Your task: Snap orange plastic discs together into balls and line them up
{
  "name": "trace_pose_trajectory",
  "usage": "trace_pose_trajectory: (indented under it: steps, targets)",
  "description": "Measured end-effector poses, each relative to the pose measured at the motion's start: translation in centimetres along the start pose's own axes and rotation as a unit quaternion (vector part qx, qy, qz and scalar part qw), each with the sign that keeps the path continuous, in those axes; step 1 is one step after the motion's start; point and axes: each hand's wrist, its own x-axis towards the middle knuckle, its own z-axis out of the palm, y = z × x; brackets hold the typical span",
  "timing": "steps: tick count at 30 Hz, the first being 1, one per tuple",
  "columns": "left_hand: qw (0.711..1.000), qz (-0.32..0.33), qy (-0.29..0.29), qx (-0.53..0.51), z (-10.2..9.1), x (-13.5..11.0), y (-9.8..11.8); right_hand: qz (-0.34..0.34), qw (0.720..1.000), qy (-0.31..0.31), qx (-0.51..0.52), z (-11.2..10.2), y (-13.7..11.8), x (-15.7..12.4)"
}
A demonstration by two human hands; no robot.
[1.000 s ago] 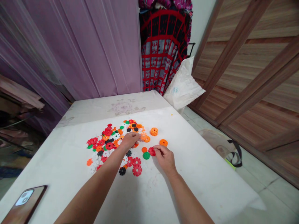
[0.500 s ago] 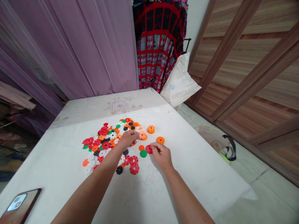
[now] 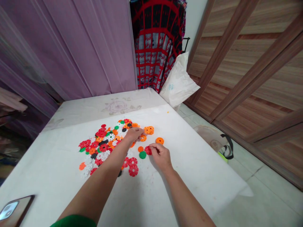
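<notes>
Fingers pinched, my left hand holds an orange notched plastic disc by its edge. That disc overlaps another orange disc on the table; whether they touch I cannot tell. A further orange disc lies just below the left fingertips. My right hand is closed, with thumb and forefinger at the edge of a red disc. Beside the red disc are a green disc and a small orange disc. One more orange disc lies above my right hand.
A heap of red, white, black, green and orange discs spreads left of my hands, partly behind my left forearm. A phone lies at the table's near left corner. Beyond the cloth-covered table stand a white bag and wooden doors.
My left hand has moved up and away from me, carrying its orange disc over to the other orange disc. My right hand stays at the red disc. The view has shifted slightly.
</notes>
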Motion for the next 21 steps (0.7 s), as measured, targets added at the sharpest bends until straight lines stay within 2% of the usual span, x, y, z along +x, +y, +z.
trace_pose_trajectory:
  steps: [7, 12, 17, 21]
  targets:
    - [1.000, -0.009, -0.005, 0.007, -0.1, 0.5, -0.7, 0.006, 1.000, -0.001, -0.008, 0.0, 0.1, 0.0]
    - [1.000, 0.009, -0.001, 0.029, -1.5, -0.2, -0.9, 0.005, 1.000, -0.004, 0.000, 0.0, 0.2, 0.0]
    - [0.996, -0.011, -0.032, 0.089, -3.2, -0.9, -1.0, 0.008, 1.000, 0.000, 0.000, -0.1, 0.2, 0.1]
    - [0.989, -0.020, -0.057, 0.136, -3.1, -0.7, -1.2, 0.009, 1.000, -0.006, -0.005, -0.2, 0.2, 0.1]
